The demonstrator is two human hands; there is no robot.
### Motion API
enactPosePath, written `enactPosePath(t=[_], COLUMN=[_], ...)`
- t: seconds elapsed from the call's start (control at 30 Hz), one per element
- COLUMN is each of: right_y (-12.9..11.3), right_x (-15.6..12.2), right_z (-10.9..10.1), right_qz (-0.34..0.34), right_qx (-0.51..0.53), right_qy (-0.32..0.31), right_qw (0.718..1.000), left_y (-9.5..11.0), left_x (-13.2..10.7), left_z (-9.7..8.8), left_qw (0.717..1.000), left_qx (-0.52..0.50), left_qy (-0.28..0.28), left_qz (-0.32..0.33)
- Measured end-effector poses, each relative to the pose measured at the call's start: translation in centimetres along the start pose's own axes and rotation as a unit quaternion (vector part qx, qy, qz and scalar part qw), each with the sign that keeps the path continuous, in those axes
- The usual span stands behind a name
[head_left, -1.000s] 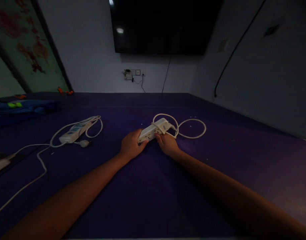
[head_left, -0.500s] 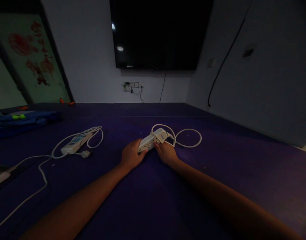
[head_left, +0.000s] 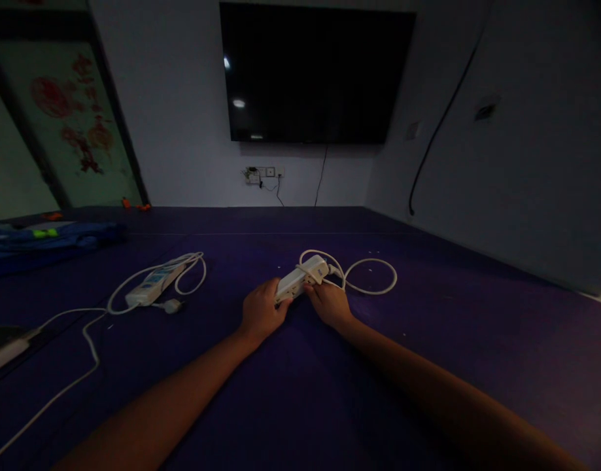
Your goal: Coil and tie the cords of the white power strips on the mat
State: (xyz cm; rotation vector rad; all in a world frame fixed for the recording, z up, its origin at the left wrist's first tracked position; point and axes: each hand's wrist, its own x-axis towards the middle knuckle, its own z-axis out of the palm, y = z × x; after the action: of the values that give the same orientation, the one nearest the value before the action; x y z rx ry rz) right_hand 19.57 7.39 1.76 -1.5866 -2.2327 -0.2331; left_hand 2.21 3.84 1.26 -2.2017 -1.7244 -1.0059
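Observation:
A white power strip lies tilted between my two hands, its sockets partly facing me. My left hand is closed around its near left end, thumb along the front side. At the far right end, my right hand grips the strip from below and the side; some of its fingers are hidden. The strip's white cord loops over the far end and makes a round coil on the purple surface to the right.
On the left lies a second power strip with its cord and plug. Another white strip sits at the left edge. Blue cloth lies farther back. Beyond the purple surface a television hangs on the wall.
The whole view has tipped slightly upward, so everything sits a little lower. Both hands keep their hold on the power strip, which has barely moved.

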Motion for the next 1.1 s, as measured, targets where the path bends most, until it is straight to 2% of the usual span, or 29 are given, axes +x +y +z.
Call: enactPosePath(t=[0.33,0.6,0.97,1.1], right_y=[0.14,-0.02,0.39,0.25], right_x=[-0.13,-0.23,-0.48,-0.53], right_z=[0.11,-0.21,-0.02,0.06], right_qz=[-0.004,0.051,0.057,0.065], right_qx=[0.018,0.025,0.044,0.055], right_qy=[0.026,0.025,0.030,0.035], right_qw=[0.999,0.998,0.997,0.996], left_y=[0.31,-0.09,-0.25,-0.63], left_x=[0.14,0.30,0.47,0.62], left_z=[-0.40,-0.22,0.13,0.46], left_qw=[0.999,0.998,0.994,0.993], left_qx=[0.035,0.064,0.099,0.101], left_qy=[-0.010,-0.004,-0.030,-0.014], left_qz=[-0.008,-0.022,0.031,0.050])
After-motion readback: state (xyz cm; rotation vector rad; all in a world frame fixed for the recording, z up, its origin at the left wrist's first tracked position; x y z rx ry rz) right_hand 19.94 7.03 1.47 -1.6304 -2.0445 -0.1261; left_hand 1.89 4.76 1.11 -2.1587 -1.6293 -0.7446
